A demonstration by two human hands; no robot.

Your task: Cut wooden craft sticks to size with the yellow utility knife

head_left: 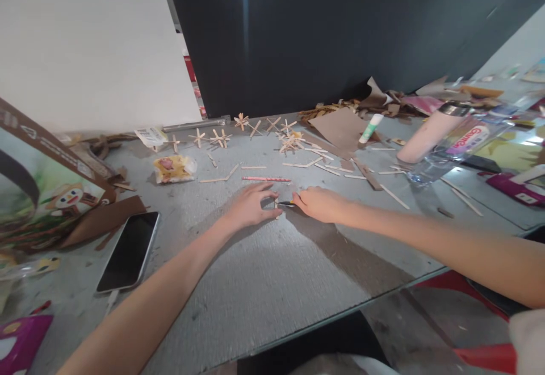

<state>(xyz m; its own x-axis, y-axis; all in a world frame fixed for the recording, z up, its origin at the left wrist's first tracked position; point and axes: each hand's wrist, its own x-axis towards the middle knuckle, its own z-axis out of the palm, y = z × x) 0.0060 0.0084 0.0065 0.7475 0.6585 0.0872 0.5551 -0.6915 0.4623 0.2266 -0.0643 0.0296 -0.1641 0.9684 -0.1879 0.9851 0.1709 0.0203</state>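
Mid-way across our grey tabletop, our left hand pinches a short pale wooden stick at its three o'clock, long axis running twelve to six. Our right hand, farther off, grips a slim dark-bladed tool pointing to nine, tip beside the stick. Beyond, toward twelve, lies a pink patterned pencil.

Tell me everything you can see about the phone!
The phone is a long rectangle with rounded corners, a dark, glassy-looking screen and a pale rim. It lies screen up on the grey tabletop, slanting, at the picture's left, near a printed package. A white cable runs from its nearer end. The screen looks off; its back is hidden.
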